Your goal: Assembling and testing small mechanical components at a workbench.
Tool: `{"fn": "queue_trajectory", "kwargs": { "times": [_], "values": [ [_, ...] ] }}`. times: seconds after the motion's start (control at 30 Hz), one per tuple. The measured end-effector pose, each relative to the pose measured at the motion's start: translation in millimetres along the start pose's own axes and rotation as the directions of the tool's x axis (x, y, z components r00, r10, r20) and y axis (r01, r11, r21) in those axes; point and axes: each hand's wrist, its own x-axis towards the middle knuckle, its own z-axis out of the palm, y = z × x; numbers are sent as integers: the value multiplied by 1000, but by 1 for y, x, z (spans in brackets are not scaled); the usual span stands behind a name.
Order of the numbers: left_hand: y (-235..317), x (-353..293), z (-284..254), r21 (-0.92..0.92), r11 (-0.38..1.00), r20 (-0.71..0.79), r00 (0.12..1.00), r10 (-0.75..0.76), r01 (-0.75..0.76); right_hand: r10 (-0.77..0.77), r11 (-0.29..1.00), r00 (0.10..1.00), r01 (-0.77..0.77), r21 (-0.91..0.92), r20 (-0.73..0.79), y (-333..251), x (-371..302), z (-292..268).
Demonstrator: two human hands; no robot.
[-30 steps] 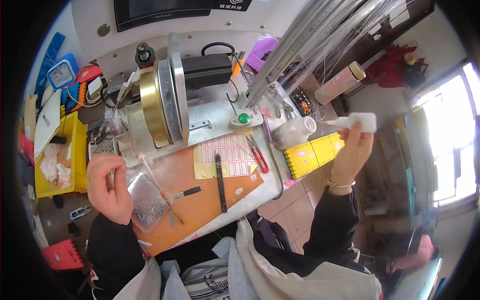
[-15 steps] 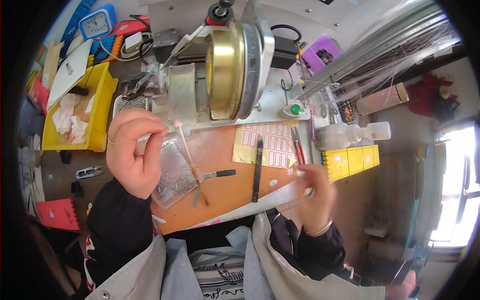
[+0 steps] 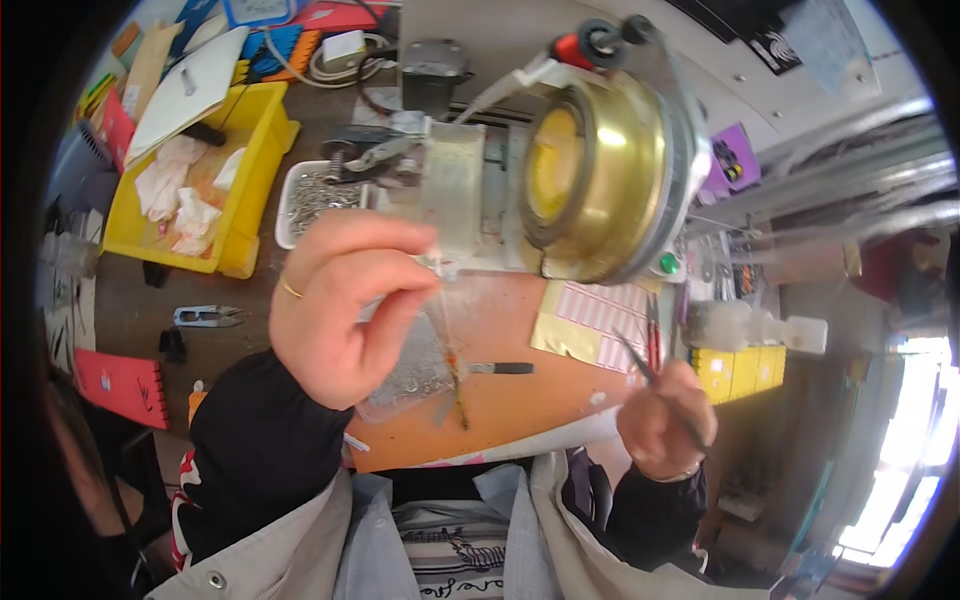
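My left hand (image 3: 345, 310) is raised over the work board with thumb and forefinger pinched together. Whatever they hold, if anything, is too small to make out. Just beyond the fingertips, a thin stick-like tool (image 3: 452, 360) with an orange band slants over a clear tray of small metal bits (image 3: 405, 370). To the right, my right hand (image 3: 665, 420) is closed around dark tweezers (image 3: 640, 360), their thin tips pointing up and left. Behind both hands stands a machine with a large brass-coloured wheel (image 3: 625, 150).
A small knife-like tool with a black handle (image 3: 500, 368) lies on the orange board (image 3: 520, 400). Near the right hand are a label sheet (image 3: 560, 325), red-handled tweezers (image 3: 654, 335) and a plastic bottle (image 3: 725, 325). At left stand a yellow bin (image 3: 235, 245), thread snips (image 3: 205, 316) and a white tray (image 3: 284, 215).
My right hand has picked up the dark tweezers that lay on the label sheet and board. The view has shifted, moving the machine rightward. My left hand keeps its pinch.
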Motion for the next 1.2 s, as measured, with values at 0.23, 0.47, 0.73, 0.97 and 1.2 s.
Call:
{"fn": "queue_trajectory", "kwargs": {
  "times": [0.23, 0.47, 0.73, 0.97, 1.2],
  "values": [
    [-1, 6, -7, -57, 997, 102, 993, 64, -59, -122, 982, 816, 18, 186, 565, 5, 45, 36],
    [-3, 5, -8, -115, 992, 153, 985, 76, -58, -256, 850, 967, 220, -479, -9, 27, 35, 99],
    [-7, 4, -4, -200, 977, 117, 988, 98, -74, -249, 519, 923, 384, -764, 294, 36, 51, 87],
    [-6, 7, -5, -200, 977, 98, 991, 93, -72, -144, 481, 948, 317, -818, 283, 34, 57, 94],
    [-7, 5, -3, -189, 978, 74, 992, 105, -89, -163, 510, 951, 311, -802, 264, 38, 63, 97]
  ]
}}
